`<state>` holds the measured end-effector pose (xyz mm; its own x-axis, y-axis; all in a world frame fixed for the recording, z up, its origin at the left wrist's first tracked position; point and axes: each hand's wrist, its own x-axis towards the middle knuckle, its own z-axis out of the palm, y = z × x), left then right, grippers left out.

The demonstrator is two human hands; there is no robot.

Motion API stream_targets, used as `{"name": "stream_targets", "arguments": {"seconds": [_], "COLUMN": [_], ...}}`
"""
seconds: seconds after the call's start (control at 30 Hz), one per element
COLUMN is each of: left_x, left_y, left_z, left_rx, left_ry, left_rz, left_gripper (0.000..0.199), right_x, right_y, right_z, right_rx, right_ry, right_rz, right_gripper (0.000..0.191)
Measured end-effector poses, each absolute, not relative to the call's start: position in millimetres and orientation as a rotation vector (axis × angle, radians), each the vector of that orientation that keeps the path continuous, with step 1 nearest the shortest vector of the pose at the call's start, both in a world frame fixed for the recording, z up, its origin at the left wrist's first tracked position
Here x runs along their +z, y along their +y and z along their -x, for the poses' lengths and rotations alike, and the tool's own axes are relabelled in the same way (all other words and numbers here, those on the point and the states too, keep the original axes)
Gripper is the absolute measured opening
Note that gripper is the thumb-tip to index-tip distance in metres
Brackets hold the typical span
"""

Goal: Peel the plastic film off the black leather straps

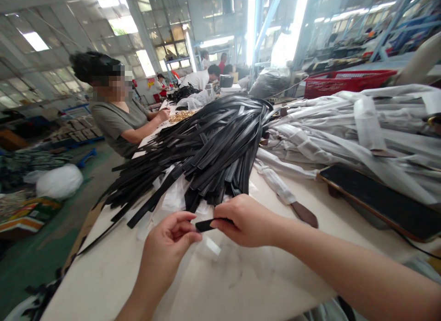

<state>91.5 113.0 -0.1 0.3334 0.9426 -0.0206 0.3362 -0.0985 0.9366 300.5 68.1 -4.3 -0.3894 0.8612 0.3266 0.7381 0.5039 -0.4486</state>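
Long white bench in a workshop carries a heap of black leather straps beyond its near edge. Close to that edge, the left hand and right hand both hold one short black strap over the bench: left fingertips pinch one end, while right fingers clench the other.

You have a co-worker across the white table to your left. To your right lie white-wrapped bundles, with a dark board just in front and a red basket beyond them.
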Motion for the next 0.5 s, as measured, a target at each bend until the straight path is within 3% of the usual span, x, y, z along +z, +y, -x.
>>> {"name": "stream_targets", "arguments": {"seconds": [0.33,0.5], "left_x": [5.0,22.8], "left_y": [101.4,97.5], "left_z": [-101.6,-87.9], "left_rx": [0.480,0.414], "left_ry": [1.091,1.221], "left_rz": [-1.951,-1.959], "left_gripper": [0.026,0.040], "right_x": [1.0,-4.4], "right_y": [63.3,72.0], "right_z": [-298.1,-312.9], "right_rx": [0.281,0.266], "right_ry": [-2.541,-2.524], "right_rz": [1.290,1.181], "right_gripper": [0.020,0.012]}}
